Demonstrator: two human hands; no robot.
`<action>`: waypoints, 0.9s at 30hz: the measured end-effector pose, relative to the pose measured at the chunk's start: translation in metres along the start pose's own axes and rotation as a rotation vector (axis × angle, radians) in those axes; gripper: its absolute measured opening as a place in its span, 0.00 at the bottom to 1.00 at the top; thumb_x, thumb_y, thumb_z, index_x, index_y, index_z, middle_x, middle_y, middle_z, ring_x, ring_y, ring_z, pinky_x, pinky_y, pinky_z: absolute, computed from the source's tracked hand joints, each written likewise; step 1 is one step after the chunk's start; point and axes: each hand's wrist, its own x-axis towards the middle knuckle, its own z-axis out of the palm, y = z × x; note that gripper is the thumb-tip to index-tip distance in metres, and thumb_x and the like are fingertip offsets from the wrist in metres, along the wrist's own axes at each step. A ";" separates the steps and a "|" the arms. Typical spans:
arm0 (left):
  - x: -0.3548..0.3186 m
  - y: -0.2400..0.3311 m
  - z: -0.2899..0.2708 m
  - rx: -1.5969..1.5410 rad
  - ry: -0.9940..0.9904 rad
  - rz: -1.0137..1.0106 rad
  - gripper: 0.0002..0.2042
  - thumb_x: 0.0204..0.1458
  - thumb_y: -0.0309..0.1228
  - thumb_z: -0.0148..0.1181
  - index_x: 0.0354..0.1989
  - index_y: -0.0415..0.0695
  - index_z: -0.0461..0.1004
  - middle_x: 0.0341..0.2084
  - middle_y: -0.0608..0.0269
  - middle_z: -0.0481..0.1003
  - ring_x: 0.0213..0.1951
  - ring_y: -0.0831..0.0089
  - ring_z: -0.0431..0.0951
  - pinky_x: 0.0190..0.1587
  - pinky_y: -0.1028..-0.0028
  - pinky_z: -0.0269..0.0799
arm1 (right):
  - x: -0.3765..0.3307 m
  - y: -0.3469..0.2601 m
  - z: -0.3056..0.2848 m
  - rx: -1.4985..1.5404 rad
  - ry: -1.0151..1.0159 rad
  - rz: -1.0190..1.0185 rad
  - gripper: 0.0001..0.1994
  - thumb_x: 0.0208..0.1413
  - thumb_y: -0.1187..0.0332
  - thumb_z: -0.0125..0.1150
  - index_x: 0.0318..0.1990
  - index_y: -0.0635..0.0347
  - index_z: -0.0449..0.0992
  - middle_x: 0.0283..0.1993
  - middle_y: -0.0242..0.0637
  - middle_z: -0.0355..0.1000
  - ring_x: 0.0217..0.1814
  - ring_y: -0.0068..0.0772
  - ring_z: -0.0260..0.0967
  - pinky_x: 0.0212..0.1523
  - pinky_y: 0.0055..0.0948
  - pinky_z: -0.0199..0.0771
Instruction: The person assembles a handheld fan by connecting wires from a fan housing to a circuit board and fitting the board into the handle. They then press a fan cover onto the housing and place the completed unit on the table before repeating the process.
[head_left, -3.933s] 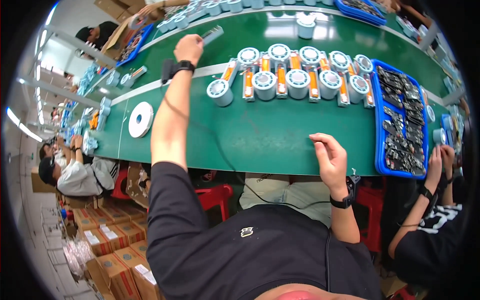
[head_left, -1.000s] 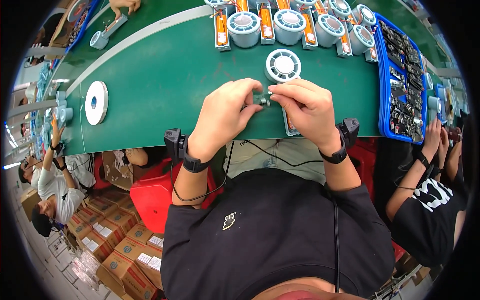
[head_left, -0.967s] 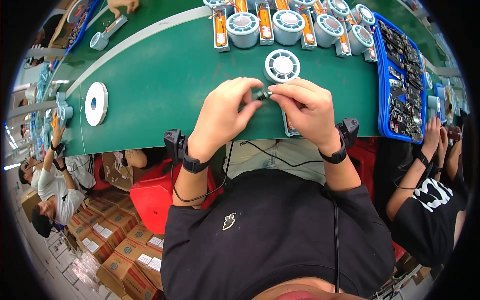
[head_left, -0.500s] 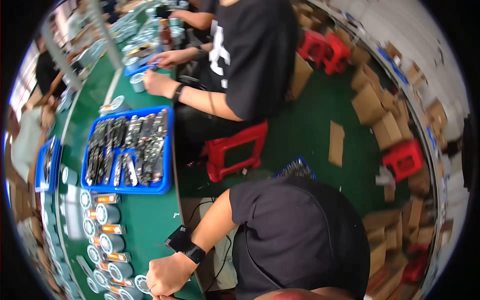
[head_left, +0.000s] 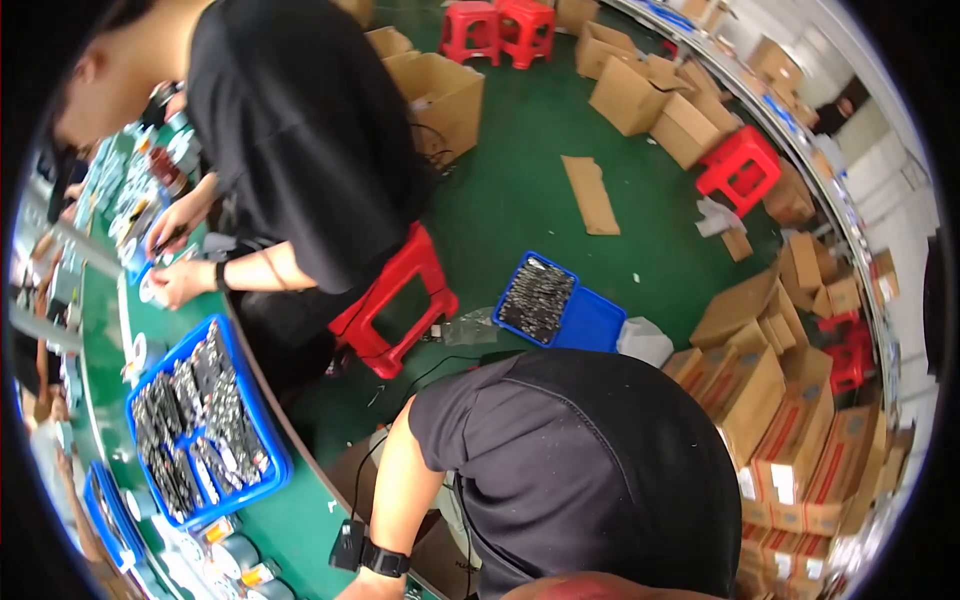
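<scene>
My left arm in a black short sleeve reaches down over the table's near edge, with a black wristband and a small black box (head_left: 347, 545) at the wrist. Of my left hand (head_left: 364, 588) just the back near the wrist shows at the lower border; its fingers are cut off. What it may hold is hidden. Grey-blue round housings (head_left: 236, 556) with orange-labelled pieces (head_left: 262, 573) stand to its left on the green table (head_left: 310, 545). Beyond them lies a blue tray (head_left: 272, 470) filled with dark circuit boards (head_left: 228, 410). My right hand is out of the picture.
A co-worker in black sits on a red stool (head_left: 405, 305) at left, both hands over a small part. On the floor are a blue bin of dark parts (head_left: 537, 297), a flat cardboard piece (head_left: 590, 195), cartons (head_left: 765, 400) and red stools (head_left: 740, 168).
The view has swung rightward, bringing the floor bin and stacked cartons further in. My left hand, a closed fist beside a round housing before, has slipped mostly past the lower border.
</scene>
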 end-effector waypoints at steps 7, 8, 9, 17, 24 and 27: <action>0.008 -0.010 0.039 -0.160 -0.292 0.005 0.13 0.65 0.26 0.58 0.53 0.30 0.75 0.48 0.51 0.74 0.50 0.63 0.76 0.54 0.67 0.73 | -0.009 -0.002 0.002 -0.044 0.001 -0.084 0.13 0.69 0.61 0.50 0.39 0.61 0.74 0.35 0.47 0.73 0.35 0.49 0.75 0.33 0.44 0.74; 0.008 -0.012 0.042 -0.169 -0.329 0.007 0.13 0.65 0.26 0.58 0.53 0.30 0.75 0.48 0.52 0.75 0.50 0.64 0.76 0.54 0.67 0.73 | -0.011 -0.002 0.001 -0.062 0.010 -0.082 0.13 0.69 0.61 0.50 0.39 0.61 0.74 0.35 0.47 0.73 0.35 0.49 0.75 0.33 0.44 0.74; 0.009 -0.013 0.045 -0.179 -0.363 0.008 0.13 0.65 0.26 0.57 0.53 0.30 0.75 0.48 0.52 0.75 0.50 0.64 0.76 0.54 0.68 0.73 | -0.013 -0.004 0.000 -0.124 0.015 -0.019 0.12 0.68 0.61 0.51 0.39 0.60 0.74 0.34 0.46 0.73 0.34 0.48 0.74 0.33 0.43 0.74; 0.011 -0.018 0.052 -0.237 -0.455 -0.006 0.13 0.65 0.25 0.57 0.54 0.30 0.73 0.48 0.54 0.75 0.50 0.67 0.75 0.55 0.69 0.72 | -0.026 0.004 -0.017 -0.472 0.013 0.394 0.09 0.62 0.62 0.57 0.35 0.58 0.74 0.27 0.39 0.71 0.27 0.42 0.73 0.26 0.39 0.71; -0.064 -0.014 -0.054 -0.066 0.435 -0.121 0.13 0.66 0.24 0.56 0.55 0.30 0.71 0.48 0.56 0.75 0.50 0.70 0.75 0.56 0.71 0.71 | -0.019 -0.009 -0.012 -0.039 -0.199 0.241 0.07 0.56 0.63 0.62 0.32 0.55 0.75 0.24 0.34 0.70 0.23 0.38 0.73 0.23 0.36 0.71; -0.057 0.026 -0.037 -0.246 0.522 -0.181 0.10 0.62 0.18 0.58 0.51 0.31 0.73 0.47 0.57 0.75 0.49 0.71 0.76 0.56 0.72 0.72 | -0.010 -0.005 -0.031 0.060 -0.199 0.248 0.08 0.55 0.64 0.63 0.29 0.56 0.74 0.25 0.33 0.70 0.25 0.38 0.75 0.23 0.36 0.73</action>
